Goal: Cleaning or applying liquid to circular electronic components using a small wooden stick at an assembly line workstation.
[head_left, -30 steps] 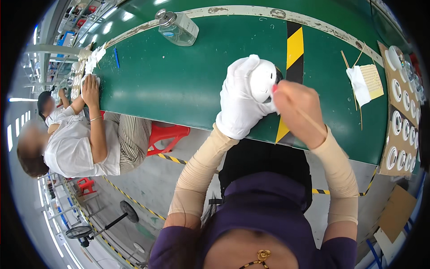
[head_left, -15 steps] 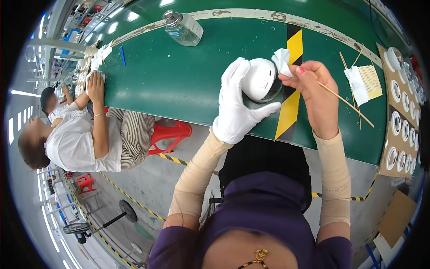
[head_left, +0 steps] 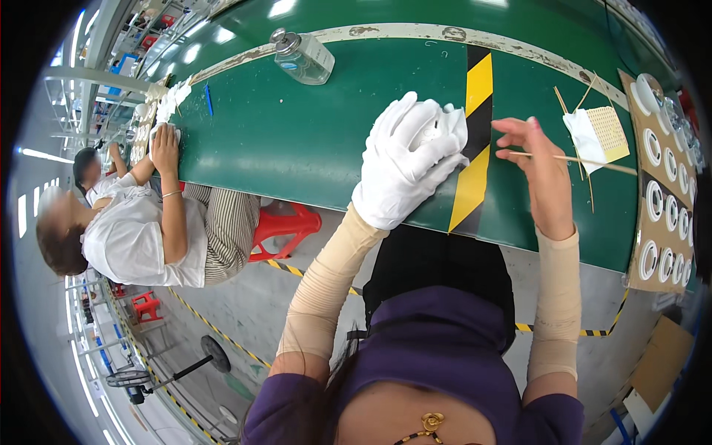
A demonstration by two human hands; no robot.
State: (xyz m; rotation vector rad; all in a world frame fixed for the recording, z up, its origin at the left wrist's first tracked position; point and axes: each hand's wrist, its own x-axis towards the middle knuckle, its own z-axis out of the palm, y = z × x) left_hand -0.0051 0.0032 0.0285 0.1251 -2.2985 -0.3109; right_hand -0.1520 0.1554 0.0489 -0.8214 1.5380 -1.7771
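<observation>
My left hand [head_left: 408, 152], in a white glove, is closed round a white rounded device [head_left: 429, 133]. Its fingers cover most of it, leaving a small part with a dark slot showing. White tissue [head_left: 455, 123] seems to lie against the device's right side, though white on white makes its edge hard to read. To the right, my bare right hand [head_left: 541, 167] is apart from the device. A thin wooden stick [head_left: 604, 165] is tucked in this hand and points out to the right, while the fingers are loosely spread.
A clear pump bottle [head_left: 305, 61] stands at the back of the green table [head_left: 282, 141]. Right of my hands lie a white wipe [head_left: 586, 137], a dotted yellow sheet [head_left: 610, 133] and more sticks. Cardboard [head_left: 639, 245] bearing white rings fills the right edge. A co-worker [head_left: 148, 237] sits left.
My left fingers have closed over the device, which was mostly exposed before. My right hand has drawn away to the right, no longer pinching the tissue, and keeps the stick.
</observation>
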